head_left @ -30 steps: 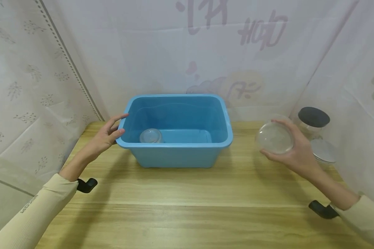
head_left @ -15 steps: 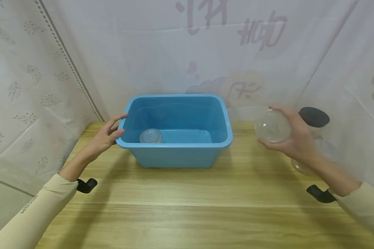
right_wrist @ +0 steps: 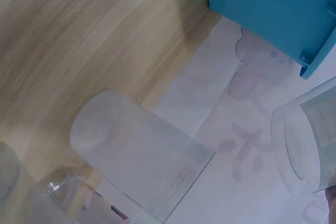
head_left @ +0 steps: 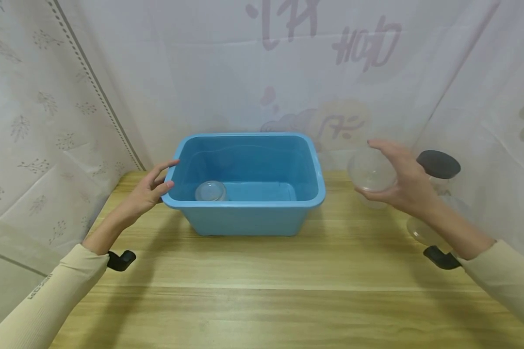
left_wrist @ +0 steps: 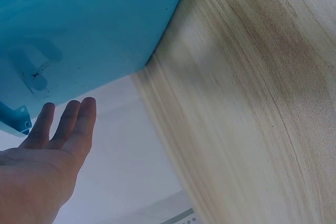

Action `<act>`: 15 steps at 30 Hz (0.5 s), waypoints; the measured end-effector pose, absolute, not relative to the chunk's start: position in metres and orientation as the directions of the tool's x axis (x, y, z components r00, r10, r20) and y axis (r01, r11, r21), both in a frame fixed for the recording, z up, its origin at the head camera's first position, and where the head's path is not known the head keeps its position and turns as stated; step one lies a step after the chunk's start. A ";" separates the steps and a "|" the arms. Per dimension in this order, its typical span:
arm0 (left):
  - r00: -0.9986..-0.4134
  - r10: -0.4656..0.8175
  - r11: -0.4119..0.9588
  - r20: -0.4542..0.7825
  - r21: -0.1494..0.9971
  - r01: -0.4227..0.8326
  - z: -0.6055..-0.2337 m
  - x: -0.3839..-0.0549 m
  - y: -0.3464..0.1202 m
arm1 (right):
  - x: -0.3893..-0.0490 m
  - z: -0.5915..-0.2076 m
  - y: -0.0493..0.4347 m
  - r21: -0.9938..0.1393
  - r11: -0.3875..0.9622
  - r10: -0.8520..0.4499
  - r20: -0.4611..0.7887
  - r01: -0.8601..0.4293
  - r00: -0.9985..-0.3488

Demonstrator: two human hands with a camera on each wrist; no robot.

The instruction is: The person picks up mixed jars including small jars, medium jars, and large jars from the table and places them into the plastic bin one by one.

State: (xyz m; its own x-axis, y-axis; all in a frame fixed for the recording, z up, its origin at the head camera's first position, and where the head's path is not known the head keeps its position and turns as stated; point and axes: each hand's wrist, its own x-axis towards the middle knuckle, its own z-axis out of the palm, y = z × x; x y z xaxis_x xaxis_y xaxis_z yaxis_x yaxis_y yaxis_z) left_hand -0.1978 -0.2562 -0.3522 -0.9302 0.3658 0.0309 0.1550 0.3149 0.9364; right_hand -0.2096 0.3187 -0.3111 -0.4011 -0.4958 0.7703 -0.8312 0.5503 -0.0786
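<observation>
My right hand [head_left: 408, 179] grips a clear jar [head_left: 371, 170] above the table, to the right of a blue tub [head_left: 244, 220]. In the right wrist view this jar [right_wrist: 296, 148] shows a printed label, with a fingertip at its edge. A translucent jar [right_wrist: 139, 150] stands below and behind it, close to the back cloth. At the tub's left rim my left hand [head_left: 146, 194] rests its thumb and index finger. The left wrist view shows the other fingers [left_wrist: 79, 124] nearly straight beside the tub's outer wall. Inside the tub, at front left, sits a small clear jar [head_left: 211, 191].
A jar with a black lid [head_left: 438, 164] stands at the far right. Another clear jar [head_left: 420, 231] is partly hidden by my right forearm. Patterned cloth [head_left: 227, 72] hangs behind and at both sides of the wooden table [head_left: 253, 281].
My right hand has moved up and a little to the left with the jar, uncovering more of the clear jar by the forearm. The left hand and tub have stayed put.
</observation>
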 end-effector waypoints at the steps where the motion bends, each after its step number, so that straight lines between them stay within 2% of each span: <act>1: -0.930 0.367 0.315 0.032 0.936 0.157 -0.352 -0.198 -0.256 | -0.211 -0.311 0.319 -0.074 0.553 -0.502 0.765 -0.830 -0.403; 8: -0.932 0.360 0.316 0.029 0.937 0.151 -0.351 -0.198 -0.255 | -0.224 -0.309 0.321 -0.034 0.525 -0.534 0.765 -0.850 -0.360; 15: -0.933 0.358 0.322 0.027 0.934 0.151 -0.351 -0.197 -0.256 | -0.233 -0.306 0.322 0.027 0.521 -0.604 0.718 -0.853 -0.346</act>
State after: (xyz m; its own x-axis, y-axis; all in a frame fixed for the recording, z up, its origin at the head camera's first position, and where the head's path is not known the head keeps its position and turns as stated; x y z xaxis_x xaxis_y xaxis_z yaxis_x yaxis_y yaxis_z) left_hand -0.1972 -0.2555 -0.3514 -0.9332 0.3584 0.0274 0.1513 0.3224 0.9344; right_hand -0.2331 0.3224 -0.3061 -0.3458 -0.6037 0.7183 -0.8530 0.5211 0.0273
